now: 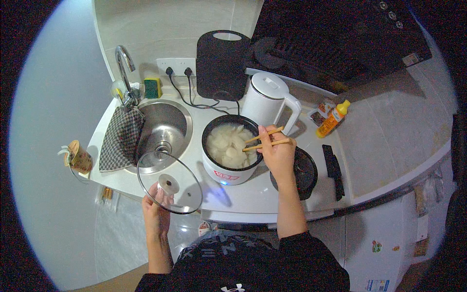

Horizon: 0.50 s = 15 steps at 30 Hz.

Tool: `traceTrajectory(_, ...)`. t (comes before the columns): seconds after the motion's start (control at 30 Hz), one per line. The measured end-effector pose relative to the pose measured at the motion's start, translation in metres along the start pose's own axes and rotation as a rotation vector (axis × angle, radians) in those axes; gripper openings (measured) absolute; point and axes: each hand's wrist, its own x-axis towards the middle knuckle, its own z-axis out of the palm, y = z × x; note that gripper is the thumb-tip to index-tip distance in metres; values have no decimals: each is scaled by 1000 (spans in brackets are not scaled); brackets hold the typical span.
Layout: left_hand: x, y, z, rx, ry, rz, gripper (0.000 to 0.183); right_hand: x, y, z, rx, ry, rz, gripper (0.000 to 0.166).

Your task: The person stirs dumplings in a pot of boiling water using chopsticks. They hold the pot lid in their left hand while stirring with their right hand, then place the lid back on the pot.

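Note:
My left hand (159,204) grips the knob of a round glass lid (186,175), which is tilted over the front edge of the counter beside the sink. In my right hand (275,153) is a pair of wooden chopsticks (268,135), their tips at the food inside an electric cooking pot (219,166). Pale dumplings (231,146) in cloudy liquid fill much of the pot. Its outside is white, its rim black, and a blue light glows low on its front.
Behind the pot stand a white electric kettle (264,95) and a black cutting board (222,65). A steel sink (164,116) with a checked cloth (122,138) lies left. Right are a black pan (304,171), a yellow-capped bottle (332,120) and a dark elongated object (333,171). Power cords (197,104) run behind the pot.

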Motion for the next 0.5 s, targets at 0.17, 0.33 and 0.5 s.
traceTrajectory(0.17,-2,1,-2,13,-5,-8,34,-3,0,0,329,13,159,23)
traceTrajectory(0.33,-2,2,4,13,17,-7,35,0,-30,-22,314,40,120,24)
traceTrajectory(0.5,0,2,3,18,-37,-13,36,-7,-25,-14,239,-187,-3,21)
